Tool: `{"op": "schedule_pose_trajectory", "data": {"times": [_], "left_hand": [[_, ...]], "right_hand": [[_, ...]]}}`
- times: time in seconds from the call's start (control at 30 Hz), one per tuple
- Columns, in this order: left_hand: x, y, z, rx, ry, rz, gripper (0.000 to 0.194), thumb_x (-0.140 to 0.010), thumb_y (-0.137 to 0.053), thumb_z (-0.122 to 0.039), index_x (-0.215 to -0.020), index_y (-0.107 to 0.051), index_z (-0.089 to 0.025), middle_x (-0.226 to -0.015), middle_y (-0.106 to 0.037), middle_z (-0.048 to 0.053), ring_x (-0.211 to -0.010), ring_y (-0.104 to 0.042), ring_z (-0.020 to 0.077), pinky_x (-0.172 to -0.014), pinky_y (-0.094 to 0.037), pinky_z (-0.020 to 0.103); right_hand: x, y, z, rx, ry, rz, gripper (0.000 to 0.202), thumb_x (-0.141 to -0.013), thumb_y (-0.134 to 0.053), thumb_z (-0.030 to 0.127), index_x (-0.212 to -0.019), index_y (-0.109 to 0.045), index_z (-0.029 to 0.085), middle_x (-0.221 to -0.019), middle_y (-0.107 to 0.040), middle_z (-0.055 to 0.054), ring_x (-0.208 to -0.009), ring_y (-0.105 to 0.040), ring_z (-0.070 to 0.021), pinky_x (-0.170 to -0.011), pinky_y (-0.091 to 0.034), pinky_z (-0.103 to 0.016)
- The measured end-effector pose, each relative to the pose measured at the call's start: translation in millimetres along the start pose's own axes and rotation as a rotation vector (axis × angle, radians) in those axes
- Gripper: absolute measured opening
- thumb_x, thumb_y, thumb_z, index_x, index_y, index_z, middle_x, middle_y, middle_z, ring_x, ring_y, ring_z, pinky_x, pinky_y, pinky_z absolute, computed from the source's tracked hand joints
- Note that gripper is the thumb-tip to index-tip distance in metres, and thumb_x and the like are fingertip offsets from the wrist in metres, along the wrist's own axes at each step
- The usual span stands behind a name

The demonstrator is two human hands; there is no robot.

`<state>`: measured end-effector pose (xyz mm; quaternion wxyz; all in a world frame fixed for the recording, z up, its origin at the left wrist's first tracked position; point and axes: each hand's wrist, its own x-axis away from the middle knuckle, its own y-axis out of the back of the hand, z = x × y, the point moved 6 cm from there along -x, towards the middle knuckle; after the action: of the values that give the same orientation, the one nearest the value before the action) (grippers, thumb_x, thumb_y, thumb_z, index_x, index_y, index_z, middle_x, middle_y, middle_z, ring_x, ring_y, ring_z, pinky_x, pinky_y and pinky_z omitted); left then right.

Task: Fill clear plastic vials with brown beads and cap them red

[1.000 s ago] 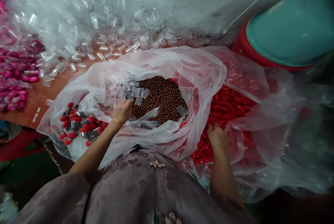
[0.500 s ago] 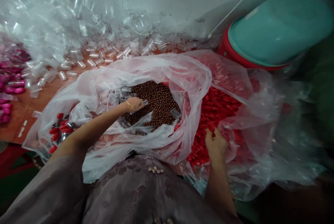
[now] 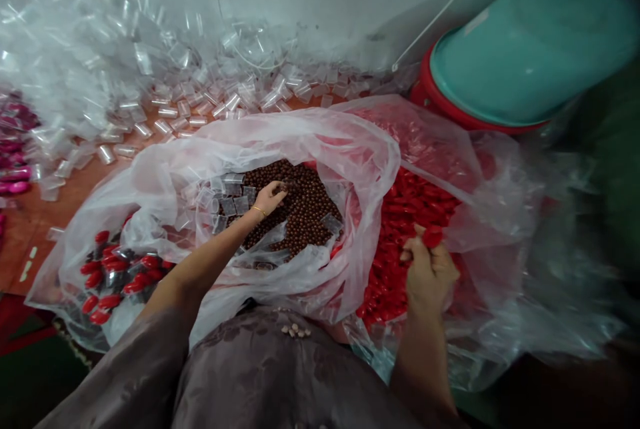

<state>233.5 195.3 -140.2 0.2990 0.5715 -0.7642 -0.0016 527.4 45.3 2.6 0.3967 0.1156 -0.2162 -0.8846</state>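
My left hand (image 3: 271, 198), with a gold bracelet at the wrist, is closed at the brown beads (image 3: 310, 206) in a white plastic bag (image 3: 350, 139). What its fingers hold is too small to make out, perhaps a clear piece. My right hand (image 3: 431, 268) pinches a red cap (image 3: 433, 236) above many red caps (image 3: 395, 269) in a bag on the right. Clear plastic tubes (image 3: 235, 204) lie at the left edge of the beads.
Clear tubes (image 3: 165, 111) are heaped along the wall on the orange table (image 3: 65, 219). Red-capped tubes (image 3: 113, 262) lie in plastic at the left, pink pieces (image 3: 15, 172) beyond. A teal tub (image 3: 530, 49) and a red one (image 3: 425, 86) stand back right.
My left hand has moved slightly right and up over the beads. The right hand has lifted and now holds a red cap. The whole view has shifted a little.
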Motion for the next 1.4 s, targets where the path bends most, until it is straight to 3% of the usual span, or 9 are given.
{"op": "schedule_pose_trajectory", "data": {"times": [0.17, 0.33, 0.4, 0.5, 0.6, 0.7, 0.83, 1.1, 1.4], "left_hand": [[33, 14.7, -8, 0.285, -0.333, -0.047, 0.026, -0.073, -0.061, -0.026, -0.095, -0.057, -0.013, -0.096, -0.062, 0.005, -0.091, -0.058, 0.0141, -0.086, -0.044, 0.027], [70, 16.2, -6, 0.378, -0.334, 0.044, 0.036, -0.073, -0.062, -0.035, -0.1, -0.054, -0.014, -0.099, -0.061, 0.006, -0.092, -0.057, 0.0161, -0.087, -0.044, 0.03], [82, 15.4, -8, 0.421, -0.345, 0.09, 0.04, -0.072, -0.063, -0.037, -0.103, -0.053, -0.013, -0.103, -0.06, 0.008, -0.095, -0.056, 0.0171, -0.089, -0.042, 0.031], [98, 15.0, -13, 0.413, -0.349, 0.149, 0.04, -0.073, -0.062, -0.04, -0.102, -0.054, -0.013, -0.098, -0.06, 0.007, -0.092, -0.055, 0.0167, -0.086, -0.043, 0.03], [113, 13.4, -22, 0.416, -0.341, 0.239, 0.039, -0.074, -0.062, -0.041, -0.1, -0.054, -0.014, -0.089, -0.058, 0.003, -0.08, -0.054, 0.0135, -0.075, -0.045, 0.026], [127, 9.7, -33, 0.461, -0.312, 0.321, 0.036, -0.077, -0.058, -0.043, -0.096, -0.051, -0.014, -0.079, -0.054, 0.0, -0.066, -0.05, 0.0096, -0.06, -0.044, 0.022], [136, 5.0, -42, 0.423, -0.305, 0.324, 0.037, -0.079, -0.052, -0.047, -0.092, -0.05, -0.013, -0.068, -0.048, -0.003, -0.054, -0.043, 0.0073, -0.051, -0.036, 0.02], [136, 1.8, -48, 0.195, -0.373, 0.28, 0.031, -0.076, -0.055, -0.043, -0.082, -0.052, -0.013, -0.071, -0.05, -0.002, -0.065, -0.045, 0.0095, -0.061, -0.038, 0.021], [135, -4.0, -44, 0.061, -0.239, 0.212, 0.023, -0.067, -0.062, -0.033, -0.08, -0.056, -0.015, -0.062, -0.052, -0.005, -0.056, -0.047, 0.0075, -0.054, -0.038, 0.018]], "right_hand": [[33, -34, 40, -0.307, -0.058, 0.251, 0.027, -0.077, -0.055, 0.038, -0.097, -0.059, 0.02, -0.063, -0.051, 0.005, -0.047, -0.042, -0.0072, -0.046, -0.035, -0.021], [78, -118, 51, -0.2, -0.028, 0.695, 0.026, -0.082, -0.049, 0.037, -0.099, -0.058, 0.02, -0.063, -0.051, 0.005, -0.044, -0.041, -0.0067, -0.043, -0.034, -0.02], [85, -144, 47, -0.162, -0.002, 0.756, 0.027, -0.082, -0.047, 0.036, -0.1, -0.059, 0.019, -0.063, -0.052, 0.004, -0.044, -0.043, -0.0072, -0.044, -0.036, -0.021], [84, -161, 39, -0.145, 0.016, 0.751, 0.032, -0.082, -0.045, 0.033, -0.107, -0.059, 0.02, -0.064, -0.053, 0.004, -0.045, -0.043, -0.008, -0.047, -0.039, -0.022], [81, -160, 39, -0.092, 0.086, 0.743, 0.039, -0.083, -0.04, 0.03, -0.118, -0.055, 0.021, -0.069, -0.059, 0.002, -0.051, -0.049, -0.0107, -0.052, -0.044, -0.024], [81, -149, 53, 0.036, 0.317, 0.69, 0.041, -0.086, -0.039, 0.03, -0.123, -0.053, 0.021, -0.095, -0.065, -0.005, -0.081, -0.06, -0.0163, -0.076, -0.049, -0.03], [90, -139, 65, 0.115, 0.525, 0.694, 0.04, -0.089, -0.037, 0.027, -0.126, -0.051, 0.022, -0.115, -0.06, -0.008, -0.104, -0.056, -0.0181, -0.092, -0.045, -0.034], [92, -122, 57, 0.097, 0.489, 0.623, 0.041, -0.09, -0.037, 0.029, -0.128, -0.049, 0.019, -0.115, -0.061, -0.01, -0.105, -0.056, -0.0192, -0.094, -0.044, -0.037], [104, -127, 51, 0.078, 0.424, 0.756, 0.044, -0.09, -0.036, 0.029, -0.131, -0.047, 0.019, -0.117, -0.059, -0.012, -0.107, -0.056, -0.0209, -0.093, -0.045, -0.038]]}}
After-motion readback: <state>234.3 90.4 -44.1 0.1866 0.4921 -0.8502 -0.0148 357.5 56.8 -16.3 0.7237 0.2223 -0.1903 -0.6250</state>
